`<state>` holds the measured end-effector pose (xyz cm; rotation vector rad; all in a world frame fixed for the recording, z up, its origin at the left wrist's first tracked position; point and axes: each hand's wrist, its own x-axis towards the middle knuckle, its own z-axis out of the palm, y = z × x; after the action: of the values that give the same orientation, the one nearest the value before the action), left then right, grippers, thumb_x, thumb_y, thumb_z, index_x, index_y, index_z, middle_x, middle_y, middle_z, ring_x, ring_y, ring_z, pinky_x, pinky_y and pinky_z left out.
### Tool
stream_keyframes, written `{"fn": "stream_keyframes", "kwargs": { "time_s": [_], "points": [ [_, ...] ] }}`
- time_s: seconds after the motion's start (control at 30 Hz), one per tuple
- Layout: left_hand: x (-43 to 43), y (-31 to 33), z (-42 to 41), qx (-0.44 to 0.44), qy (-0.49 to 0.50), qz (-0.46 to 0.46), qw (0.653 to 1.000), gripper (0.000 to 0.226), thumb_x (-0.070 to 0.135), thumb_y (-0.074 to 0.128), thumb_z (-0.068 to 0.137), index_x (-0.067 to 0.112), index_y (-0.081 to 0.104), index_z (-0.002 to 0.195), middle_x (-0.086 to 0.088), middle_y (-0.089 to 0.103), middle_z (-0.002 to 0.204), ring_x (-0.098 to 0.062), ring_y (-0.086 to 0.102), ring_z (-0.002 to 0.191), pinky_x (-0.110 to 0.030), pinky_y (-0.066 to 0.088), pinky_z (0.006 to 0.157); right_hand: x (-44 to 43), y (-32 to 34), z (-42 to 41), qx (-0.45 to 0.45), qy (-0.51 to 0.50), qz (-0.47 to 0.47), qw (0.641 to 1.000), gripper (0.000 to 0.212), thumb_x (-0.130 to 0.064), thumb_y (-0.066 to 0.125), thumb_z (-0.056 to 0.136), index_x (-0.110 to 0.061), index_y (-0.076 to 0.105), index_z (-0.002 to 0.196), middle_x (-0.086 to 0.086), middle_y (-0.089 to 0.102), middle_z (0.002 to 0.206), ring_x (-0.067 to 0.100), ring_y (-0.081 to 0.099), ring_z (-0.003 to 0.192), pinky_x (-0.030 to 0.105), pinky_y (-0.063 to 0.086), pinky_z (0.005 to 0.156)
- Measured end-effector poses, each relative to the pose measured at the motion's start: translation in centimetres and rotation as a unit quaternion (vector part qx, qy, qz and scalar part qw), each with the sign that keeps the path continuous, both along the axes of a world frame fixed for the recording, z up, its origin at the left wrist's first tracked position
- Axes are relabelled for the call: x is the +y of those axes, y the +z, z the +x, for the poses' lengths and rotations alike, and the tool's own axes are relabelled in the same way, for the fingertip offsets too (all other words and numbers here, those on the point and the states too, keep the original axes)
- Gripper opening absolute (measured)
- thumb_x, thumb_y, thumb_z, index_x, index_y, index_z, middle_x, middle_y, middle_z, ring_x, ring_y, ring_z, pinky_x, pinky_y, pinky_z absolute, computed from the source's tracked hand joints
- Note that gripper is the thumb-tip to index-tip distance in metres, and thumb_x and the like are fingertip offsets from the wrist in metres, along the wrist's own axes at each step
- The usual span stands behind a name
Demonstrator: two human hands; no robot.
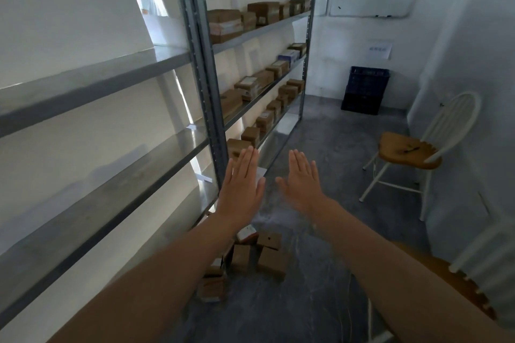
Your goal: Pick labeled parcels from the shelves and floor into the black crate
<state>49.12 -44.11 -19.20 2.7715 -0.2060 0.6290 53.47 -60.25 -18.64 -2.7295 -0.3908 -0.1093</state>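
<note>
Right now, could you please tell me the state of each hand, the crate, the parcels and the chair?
left hand: open, fingers straight, holding nothing.
right hand: open, fingers straight, holding nothing.
black crate: upright against the far wall, inside not visible.
floor parcels: jumbled beside the rack's foot.
shelf parcels: sitting in rows on the far rack.
chair: upright, small dark item on seat.
</note>
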Motion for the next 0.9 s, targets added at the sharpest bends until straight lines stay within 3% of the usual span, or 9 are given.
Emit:
{"fn": "stream_keyframes", "kwargs": {
  "time_s": [0.27, 0.5, 0.9],
  "points": [
    [-4.1, -0.1, 2.9, 0.018, -0.036, 0.002, 0.999, 0.062, 0.035, 0.033, 0.104, 0.013, 0.009, 0.157, -0.003, 0.007, 0.165, -0.013, -0.005, 0.151, -0.042, 0.005, 0.124, -5.1, -1.3, 1.1, 0.022, -0.051, -0.005, 0.998, 0.076, -0.041, 0.035, 0.103, -0.008, -0.008, 0.156, 0.007, -0.011, 0.165, 0.020, -0.015, 0.151, 0.042, -0.013, 0.120],
    [-6.9, -0.2, 5.3, 0.010, -0.096, 0.005, 0.995, 0.064, 0.035, 0.030, 0.105, 0.014, 0.000, 0.157, 0.000, -0.005, 0.164, -0.009, -0.014, 0.149, -0.034, -0.009, 0.122, -6.9, -0.2, 1.8, 0.017, -0.082, -0.021, 0.996, 0.075, -0.041, 0.034, 0.103, -0.007, -0.007, 0.156, 0.007, -0.010, 0.165, 0.019, -0.014, 0.151, 0.042, -0.012, 0.121],
    [-2.8, 0.5, 11.7, 0.006, -0.137, -0.033, 0.990, 0.064, 0.035, 0.031, 0.105, 0.014, 0.000, 0.157, 0.000, -0.005, 0.164, -0.007, -0.018, 0.146, -0.030, -0.014, 0.119, -2.6, 2.5, 6.8, 0.014, -0.131, -0.047, 0.990, 0.076, -0.038, 0.038, 0.102, -0.007, -0.005, 0.156, 0.007, -0.008, 0.165, 0.019, -0.012, 0.151, 0.043, -0.011, 0.121]
  ]
}}
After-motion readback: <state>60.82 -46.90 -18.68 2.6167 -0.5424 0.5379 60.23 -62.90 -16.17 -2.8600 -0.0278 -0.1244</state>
